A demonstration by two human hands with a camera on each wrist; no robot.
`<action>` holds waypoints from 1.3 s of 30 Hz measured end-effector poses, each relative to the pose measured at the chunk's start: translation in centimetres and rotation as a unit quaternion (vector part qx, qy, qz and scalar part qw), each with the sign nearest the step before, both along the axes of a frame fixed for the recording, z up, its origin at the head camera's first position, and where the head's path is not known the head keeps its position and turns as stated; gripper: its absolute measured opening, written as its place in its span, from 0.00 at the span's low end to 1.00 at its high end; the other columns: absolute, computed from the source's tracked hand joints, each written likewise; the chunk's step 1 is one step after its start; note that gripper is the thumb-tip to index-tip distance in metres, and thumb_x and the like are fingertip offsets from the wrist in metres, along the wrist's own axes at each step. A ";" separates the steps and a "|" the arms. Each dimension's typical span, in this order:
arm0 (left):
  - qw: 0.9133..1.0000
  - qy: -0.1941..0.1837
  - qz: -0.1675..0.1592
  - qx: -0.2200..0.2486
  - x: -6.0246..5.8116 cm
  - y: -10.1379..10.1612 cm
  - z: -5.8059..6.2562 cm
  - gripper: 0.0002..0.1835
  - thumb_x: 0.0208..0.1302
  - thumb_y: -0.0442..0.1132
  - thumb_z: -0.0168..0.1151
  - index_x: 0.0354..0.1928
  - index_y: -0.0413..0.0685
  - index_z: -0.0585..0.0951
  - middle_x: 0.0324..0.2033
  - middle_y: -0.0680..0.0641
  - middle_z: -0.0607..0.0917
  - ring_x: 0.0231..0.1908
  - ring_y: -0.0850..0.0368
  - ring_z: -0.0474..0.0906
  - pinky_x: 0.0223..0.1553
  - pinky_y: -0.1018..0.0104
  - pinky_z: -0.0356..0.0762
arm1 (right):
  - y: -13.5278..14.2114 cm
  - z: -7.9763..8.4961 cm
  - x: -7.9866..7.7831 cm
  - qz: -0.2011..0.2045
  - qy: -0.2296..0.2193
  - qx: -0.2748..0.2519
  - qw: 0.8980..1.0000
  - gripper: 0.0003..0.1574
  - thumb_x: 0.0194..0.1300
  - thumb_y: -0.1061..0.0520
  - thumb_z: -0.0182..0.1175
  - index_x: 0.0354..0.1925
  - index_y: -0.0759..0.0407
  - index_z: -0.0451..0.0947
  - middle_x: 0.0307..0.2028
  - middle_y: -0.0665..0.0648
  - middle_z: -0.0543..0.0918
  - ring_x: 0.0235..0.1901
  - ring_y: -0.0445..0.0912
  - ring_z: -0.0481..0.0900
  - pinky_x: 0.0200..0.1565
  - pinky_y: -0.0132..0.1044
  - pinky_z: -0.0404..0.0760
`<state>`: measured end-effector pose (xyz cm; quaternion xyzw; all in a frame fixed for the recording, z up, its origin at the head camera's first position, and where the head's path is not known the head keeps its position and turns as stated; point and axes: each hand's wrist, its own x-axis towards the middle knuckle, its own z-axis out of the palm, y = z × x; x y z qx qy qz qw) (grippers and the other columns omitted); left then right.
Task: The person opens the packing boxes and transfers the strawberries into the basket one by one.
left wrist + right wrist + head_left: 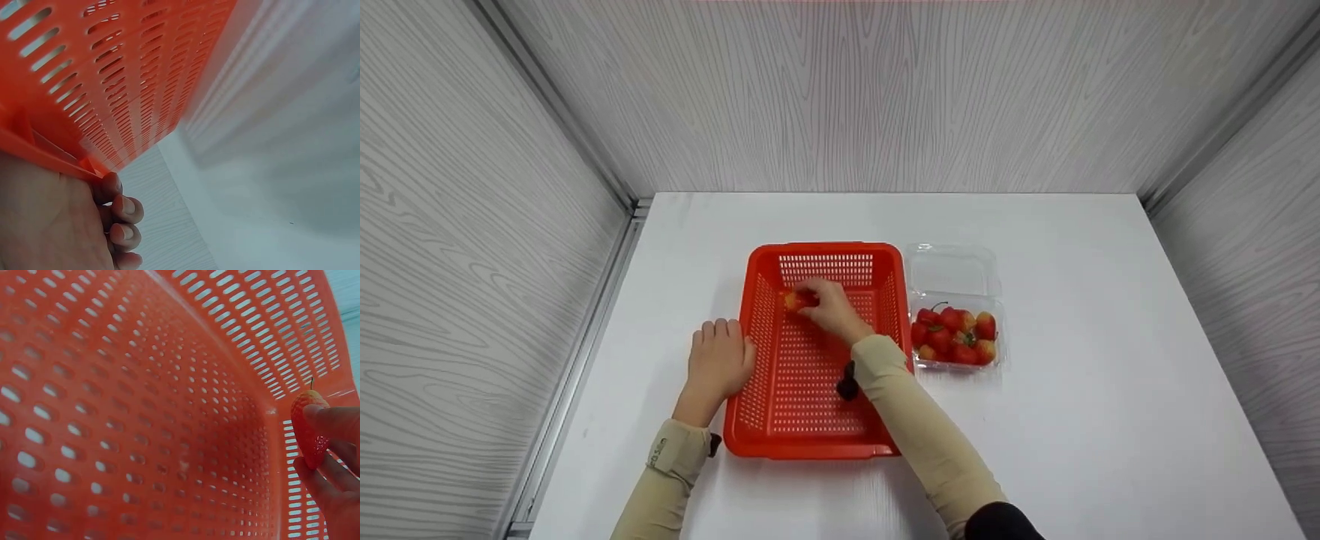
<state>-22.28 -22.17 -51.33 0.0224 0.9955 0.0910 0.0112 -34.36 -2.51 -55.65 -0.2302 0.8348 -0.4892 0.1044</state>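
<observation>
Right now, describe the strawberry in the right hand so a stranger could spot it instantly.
On the white table, find the red perforated basket. Near its far-left corner, the right hand pinches a red strawberry with a yellowish stem end. Unlike the red-and-yellow fruits in the clear clamshell to the basket's right, it is in a hand's grip.

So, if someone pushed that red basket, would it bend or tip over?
The red basket would probably slide on the white table rather than tip, as its base is broad. Being full of holes, it may flex slightly and is likely light for its size. The left hand at its rim might steady it.
</observation>
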 end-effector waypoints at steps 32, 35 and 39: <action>1.000 -0.005 0.007 -0.010 -0.4 -0.1 0.3 0.18 0.72 0.45 0.46 0.46 0.34 0.70 0.36 0.37 0.73 0.40 0.41 0.67 0.43 0.47 0.66 | -0.6 -0.4 -0.5 0.053 0.000 0.102 0.993 0.22 0.64 0.67 0.62 0.57 0.65 0.78 0.50 0.60 0.83 0.50 0.50 0.80 0.53 0.40 0.76; 1.000 -0.006 0.006 -0.007 -0.4 0.1 0.2 0.18 0.72 0.46 0.45 0.47 0.34 0.70 0.37 0.37 0.72 0.40 0.41 0.67 0.44 0.47 0.66 | -0.5 -0.4 -0.4 0.044 -0.002 0.104 0.994 0.23 0.64 0.68 0.62 0.58 0.64 0.78 0.51 0.60 0.82 0.51 0.50 0.80 0.54 0.41 0.76; 1.000 -0.015 0.008 -0.008 0.0 0.1 0.0 0.18 0.72 0.46 0.44 0.47 0.34 0.70 0.37 0.37 0.72 0.40 0.41 0.67 0.44 0.47 0.65 | -0.4 -0.6 -0.1 0.051 -0.022 0.108 0.993 0.24 0.64 0.67 0.62 0.60 0.63 0.77 0.51 0.59 0.82 0.51 0.49 0.79 0.53 0.40 0.77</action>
